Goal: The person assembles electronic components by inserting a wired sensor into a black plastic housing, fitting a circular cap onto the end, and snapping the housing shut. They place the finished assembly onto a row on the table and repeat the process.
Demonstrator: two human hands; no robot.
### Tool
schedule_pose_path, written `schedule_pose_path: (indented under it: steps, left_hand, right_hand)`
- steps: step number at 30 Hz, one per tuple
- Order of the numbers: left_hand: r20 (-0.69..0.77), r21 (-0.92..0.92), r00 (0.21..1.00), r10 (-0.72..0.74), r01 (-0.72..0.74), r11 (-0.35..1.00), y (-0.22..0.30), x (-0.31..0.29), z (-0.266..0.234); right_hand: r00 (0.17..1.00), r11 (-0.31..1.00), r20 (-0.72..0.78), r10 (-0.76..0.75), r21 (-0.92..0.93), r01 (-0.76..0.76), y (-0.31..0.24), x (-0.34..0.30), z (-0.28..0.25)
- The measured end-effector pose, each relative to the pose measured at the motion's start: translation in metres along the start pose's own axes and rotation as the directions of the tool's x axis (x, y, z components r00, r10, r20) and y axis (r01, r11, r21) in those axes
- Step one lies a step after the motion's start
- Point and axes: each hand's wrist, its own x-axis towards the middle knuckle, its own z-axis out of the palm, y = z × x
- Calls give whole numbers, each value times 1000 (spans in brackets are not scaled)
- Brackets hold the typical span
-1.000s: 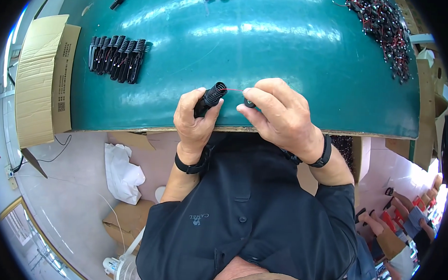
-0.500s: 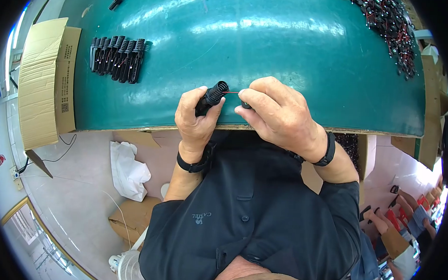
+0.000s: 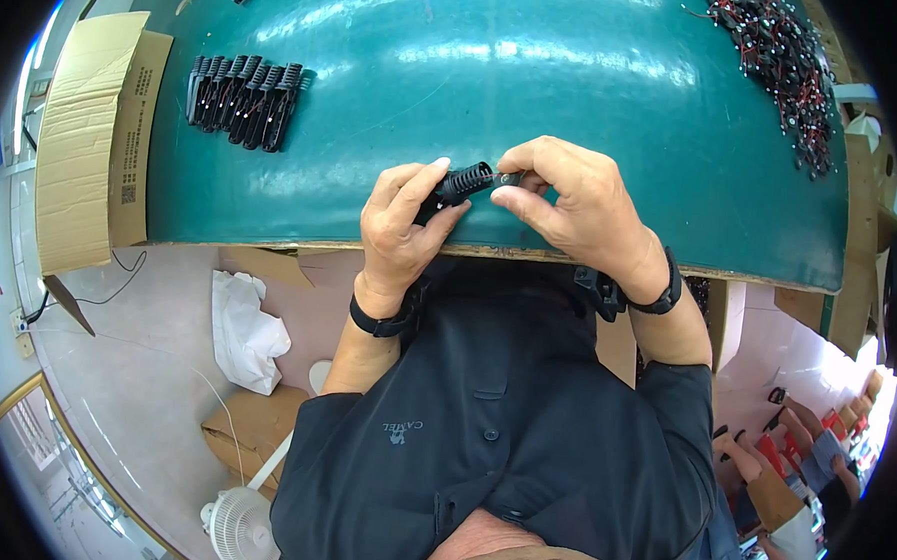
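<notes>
The black ribbed piece (image 3: 466, 182) is being gripped by the left hand (image 3: 401, 216) above the green table (image 3: 596, 106), and is being pointed more rightward than before. A small dark part (image 3: 506, 180) is being pinched by the right hand (image 3: 584, 201), now just beside the ribbed end (less red wire (image 3: 495, 175) is being shown).

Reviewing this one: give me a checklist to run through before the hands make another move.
1. Left hand gripping the black ribbed piece: ok.
2. Right hand pinching the small dark part: ok.
3. Red wire visible along its whole length: not ok, only a short stretch shows.
4. Small part touching the ribbed end: cannot tell, they are very close.
5. Row of similar black pieces clear of both hands: ok.
6. Pile of wired parts clear of both hands: ok.
</notes>
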Motion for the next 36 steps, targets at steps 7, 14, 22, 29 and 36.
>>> schedule_pose_path:
  steps: [7,14,22,29,36]
  left_hand:
    - [6,-105,999,-51,52,993,0,-2,-1]
    - [10,-204,997,-74,74,976,-2,-3,-3]
    - [36,-264,992,-120,125,956,1,-2,-8]
    - [50,-273,987,-153,161,949,-2,-2,-11]
    - [104,-273,981,-165,187,943,-3,0,-15]
  right_hand:
    - [977,982,119,174,55,-181,9,6,-2]
    - [913,818,129,386,411,-403,21,2,15]
    - [876,726,146,459,507,-465,22,-2,21]
    - [983,969,61,175,167,-183,18,-4,17]
    - [984,982,145,108,136,-128,21,-4,8]
